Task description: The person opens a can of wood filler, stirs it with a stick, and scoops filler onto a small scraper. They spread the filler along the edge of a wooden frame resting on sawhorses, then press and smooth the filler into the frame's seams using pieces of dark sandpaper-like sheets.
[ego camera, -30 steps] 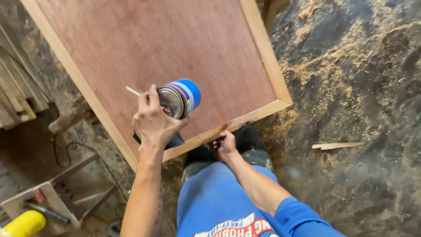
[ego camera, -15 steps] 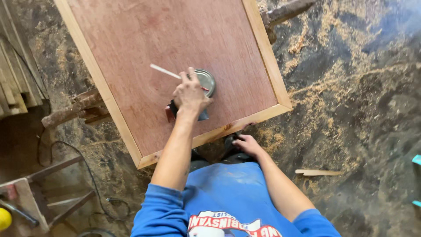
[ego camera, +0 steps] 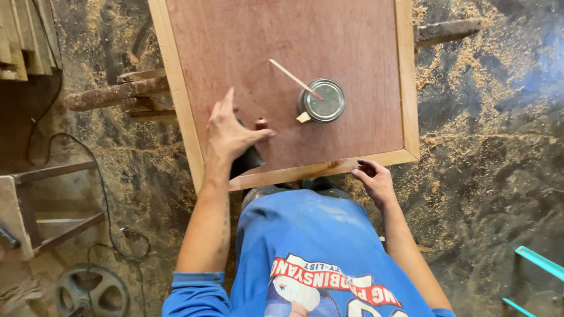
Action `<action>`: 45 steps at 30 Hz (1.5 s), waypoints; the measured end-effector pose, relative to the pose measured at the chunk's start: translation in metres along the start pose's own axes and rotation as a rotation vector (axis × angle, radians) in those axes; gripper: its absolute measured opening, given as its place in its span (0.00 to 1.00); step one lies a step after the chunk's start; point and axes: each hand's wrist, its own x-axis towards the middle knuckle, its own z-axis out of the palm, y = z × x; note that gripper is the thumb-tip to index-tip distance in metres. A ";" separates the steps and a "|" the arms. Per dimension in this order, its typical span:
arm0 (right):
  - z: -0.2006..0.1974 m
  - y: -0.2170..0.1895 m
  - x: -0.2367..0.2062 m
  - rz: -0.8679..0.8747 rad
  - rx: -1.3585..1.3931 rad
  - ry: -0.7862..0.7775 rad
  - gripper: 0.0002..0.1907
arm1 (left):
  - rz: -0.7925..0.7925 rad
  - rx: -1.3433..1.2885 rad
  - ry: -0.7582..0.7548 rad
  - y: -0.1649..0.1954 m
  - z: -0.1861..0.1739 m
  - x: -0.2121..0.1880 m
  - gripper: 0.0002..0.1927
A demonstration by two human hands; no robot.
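A reddish-brown wooden panel (ego camera: 282,41) with a pale frame lies flat in front of me. On it stands a round metal can (ego camera: 323,101) with a thin stick (ego camera: 292,76) leaning out of it. My left hand (ego camera: 230,134) hovers palm down on the panel's near left part, fingers spread. It covers a dark object (ego camera: 251,159), and a small reddish knob (ego camera: 261,122) sits by the thumb. I cannot tell whether the hand grips them. My right hand (ego camera: 373,181) curls its fingers on the frame's front edge (ego camera: 329,167).
Sawdust covers the dirt floor (ego camera: 487,147). Rough logs (ego camera: 111,94) (ego camera: 446,30) stick out from under the panel on both sides. At the left stand a wooden stool (ego camera: 35,199), a cable (ego camera: 106,199), stacked boards (ego camera: 23,35) and a metal wheel (ego camera: 94,290). A teal object (ego camera: 537,261) lies at right.
My left hand set the can upright on the panel, let go of it and moved left to the dark object. My right hand stayed on the front edge.
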 end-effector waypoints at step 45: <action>0.154 -0.270 0.214 -0.168 -1.130 -0.378 0.23 | -0.414 -2.030 -0.373 -0.083 0.098 0.009 0.13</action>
